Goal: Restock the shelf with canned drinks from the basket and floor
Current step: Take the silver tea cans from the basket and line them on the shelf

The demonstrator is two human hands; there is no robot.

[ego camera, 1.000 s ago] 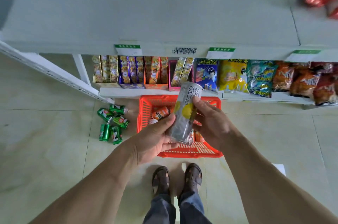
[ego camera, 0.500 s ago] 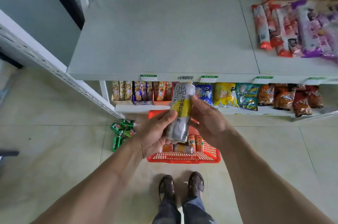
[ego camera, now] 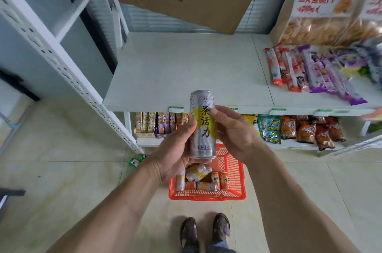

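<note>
- The can (ego camera: 203, 126), tall, silver and yellow, stands upright in both your hands, in front of the edge of the shelf (ego camera: 186, 70) and above the basket (ego camera: 234, 174).
- Your left hand (ego camera: 175, 155) wraps its lower half, thumb pressed on the front and fingers curled behind.
- Your right hand (ego camera: 233, 130) pinches the upper right side with its fingertips; the palm stays off the can.
- The shelf board ahead of the can is bare on the left, with snack packets (ego camera: 306, 72) lying on the right.
- The red basket sits on the floor in front of your feet (ego camera: 204, 232), with more cans (ego camera: 199, 178) lying in it.
- Green cans (ego camera: 136, 160) lie on the floor by the shelf post.
</note>
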